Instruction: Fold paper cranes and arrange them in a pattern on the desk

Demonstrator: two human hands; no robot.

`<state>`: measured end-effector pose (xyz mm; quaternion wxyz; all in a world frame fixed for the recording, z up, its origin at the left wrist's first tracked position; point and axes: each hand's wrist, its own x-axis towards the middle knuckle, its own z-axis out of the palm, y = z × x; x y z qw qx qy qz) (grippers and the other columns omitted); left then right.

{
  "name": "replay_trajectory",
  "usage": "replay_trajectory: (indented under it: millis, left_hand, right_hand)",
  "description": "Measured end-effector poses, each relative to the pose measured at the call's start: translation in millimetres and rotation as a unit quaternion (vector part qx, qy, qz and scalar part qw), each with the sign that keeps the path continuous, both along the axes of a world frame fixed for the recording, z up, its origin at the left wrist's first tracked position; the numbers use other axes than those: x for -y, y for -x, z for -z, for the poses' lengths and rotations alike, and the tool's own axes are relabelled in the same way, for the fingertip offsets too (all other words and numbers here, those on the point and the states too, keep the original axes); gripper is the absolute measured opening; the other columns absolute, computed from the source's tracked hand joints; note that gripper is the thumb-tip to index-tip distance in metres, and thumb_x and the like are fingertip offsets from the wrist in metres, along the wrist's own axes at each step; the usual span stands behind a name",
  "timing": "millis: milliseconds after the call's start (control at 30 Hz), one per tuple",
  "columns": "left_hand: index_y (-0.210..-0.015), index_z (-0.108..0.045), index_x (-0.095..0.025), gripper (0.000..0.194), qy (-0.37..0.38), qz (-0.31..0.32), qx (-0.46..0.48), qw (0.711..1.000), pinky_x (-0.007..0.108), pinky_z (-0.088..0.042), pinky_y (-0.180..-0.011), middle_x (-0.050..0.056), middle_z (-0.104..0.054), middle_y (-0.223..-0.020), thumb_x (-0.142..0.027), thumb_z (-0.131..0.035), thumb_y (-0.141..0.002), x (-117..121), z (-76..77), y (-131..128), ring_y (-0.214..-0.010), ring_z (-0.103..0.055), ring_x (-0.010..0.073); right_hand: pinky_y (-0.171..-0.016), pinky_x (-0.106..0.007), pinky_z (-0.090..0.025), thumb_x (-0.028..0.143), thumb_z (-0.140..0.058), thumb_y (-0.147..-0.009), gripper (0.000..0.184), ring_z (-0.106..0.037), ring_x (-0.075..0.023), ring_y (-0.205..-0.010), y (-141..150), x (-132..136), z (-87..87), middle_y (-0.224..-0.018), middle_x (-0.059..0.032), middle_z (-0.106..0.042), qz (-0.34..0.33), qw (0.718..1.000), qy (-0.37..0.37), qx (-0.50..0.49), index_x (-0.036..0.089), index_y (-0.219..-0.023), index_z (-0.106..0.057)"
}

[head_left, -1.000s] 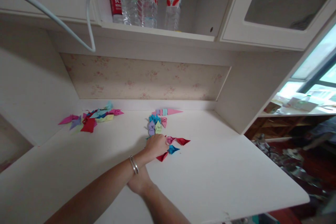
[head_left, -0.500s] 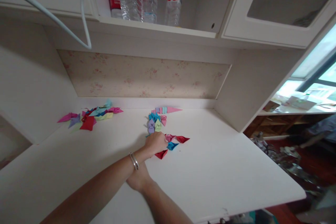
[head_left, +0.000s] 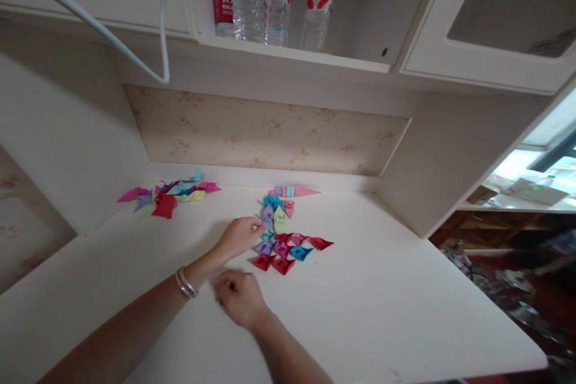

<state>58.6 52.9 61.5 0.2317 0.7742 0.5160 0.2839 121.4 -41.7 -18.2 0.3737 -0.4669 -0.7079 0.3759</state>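
Observation:
My left hand (head_left: 240,235), with two silver bangles at the wrist, hovers over or rests at the left edge of a group of folded paper pieces. Its fingers are curled together, tips beside a lilac origami piece (head_left: 268,217) and a small teal one (head_left: 268,236); what they hold, if anything, is hidden. Closer to me, my right hand (head_left: 242,299) is loosely curled into a fist with nothing visible in it. Rows of origami include a pale green piece (head_left: 279,219), a blue one (head_left: 301,253) and a red one (head_left: 283,266).
A heap of mixed origami (head_left: 175,195) lies at the back left of the white desktop (head_left: 360,306). Stacked pink and blue folded paper (head_left: 294,191) is by the back wall. Overhead, a shelf holds plastic bottles (head_left: 319,15), and a white cable (head_left: 164,42) hangs down.
My left hand has drawn left off the paper pieces, uncovering teal, purple and red ones. My right hand now shows apart from the left forearm. The view has shifted slightly.

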Motion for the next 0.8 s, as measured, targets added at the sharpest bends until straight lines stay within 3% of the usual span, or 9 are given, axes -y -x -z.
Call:
replay_trajectory:
  millis: [167, 333, 500, 633, 733, 800]
  left_hand:
    - [-0.05, -0.053, -0.018, 0.034, 0.045, -0.103, 0.085, 0.99, 0.023, -0.027, -0.052, -0.004, -0.046, -0.047, -0.043, -0.055, -0.073, 10.3, 31.1, 76.1, -0.053, -0.044, 0.014]
    - [-0.05, -0.045, -0.019, 0.039, 0.096, -0.127, 0.183, 0.97, 0.024, -0.027, -0.051, -0.004, -0.042, -0.05, -0.049, -0.056, -0.072, 29.7, 60.5, 116.6, -0.054, -0.039, 0.0132]
    - [-0.058, -0.037, -0.021, 0.038, 0.21, -0.13, 0.289, 0.925, 0.022, -0.015, -0.04, -0.009, -0.027, -0.047, -0.051, -0.057, -0.072, 28.6, 62.2, 130.8, -0.042, -0.022, 0.0077]
    - [-0.061, -0.034, -0.022, 0.034, 0.281, -0.094, 0.36, 0.885, 0.021, -0.008, -0.037, -0.012, -0.021, -0.046, -0.045, -0.058, -0.069, 22.4, 59.2, 141.4, -0.039, -0.013, 0.0054]
    - [-0.061, -0.039, -0.021, 0.023, 0.296, -0.085, 0.382, 0.871, 0.02, -0.007, -0.037, -0.012, -0.021, -0.046, -0.037, -0.054, -0.069, 20.5, 59.8, 144.8, -0.038, -0.012, 0.0046]
    - [-0.059, -0.038, -0.021, 0.02, 0.299, -0.08, 0.392, 0.866, 0.02, -0.006, -0.037, -0.012, -0.02, -0.045, -0.032, -0.053, -0.067, 19.2, 62.3, 144.8, -0.038, -0.011, 0.0042]
  right_hand:
    - [-0.049, -0.019, -0.036, 0.019, -0.048, -0.082, 0.024, -0.054, -0.0114, -0.05, 1.4, 2.3, -5.7, -0.056, 0.0041, -0.061, 0.006, 1.0, 0.009, -0.02, 0.022, -0.075, -0.07]
    - [-0.046, -0.019, -0.031, 0.021, -0.048, -0.082, 0.023, -0.047, -0.0108, -0.048, 5.0, 5.5, -7.7, -0.055, 0.0038, -0.057, 0.012, 0.999, 0.024, -0.036, 0.022, -0.073, -0.07]
    - [-0.044, -0.02, -0.028, 0.027, -0.052, -0.081, 0.022, -0.043, -0.01, -0.046, 12.8, 1.6, -8.4, -0.052, 0.0025, -0.056, 0.01, 0.994, 0.092, -0.065, 0.019, -0.07, -0.069]
    - [-0.042, -0.02, -0.026, 0.032, -0.052, -0.083, 0.024, -0.034, -0.008, -0.04, 32.1, -32.7, -29.7, -0.046, 0.0045, -0.051, -0.018, 0.98, 0.177, -0.092, 0.016, -0.077, -0.069]
    - [-0.051, -0.02, -0.037, 0.034, -0.044, -0.088, 0.03, -0.05, -0.0098, -0.053, 66.4, -76.2, -54.2, -0.062, 0.0007, -0.061, -0.034, 0.998, 0.054, 0.001, 0.015, -0.088, -0.068]
    - [-0.064, -0.021, -0.044, 0.029, -0.036, -0.092, 0.033, -0.059, -0.0121, -0.07, 98.7, -107.8, -65.7, -0.082, -0.002, -0.067, -0.054, 0.985, -0.044, 0.155, 0.017, -0.104, -0.064]
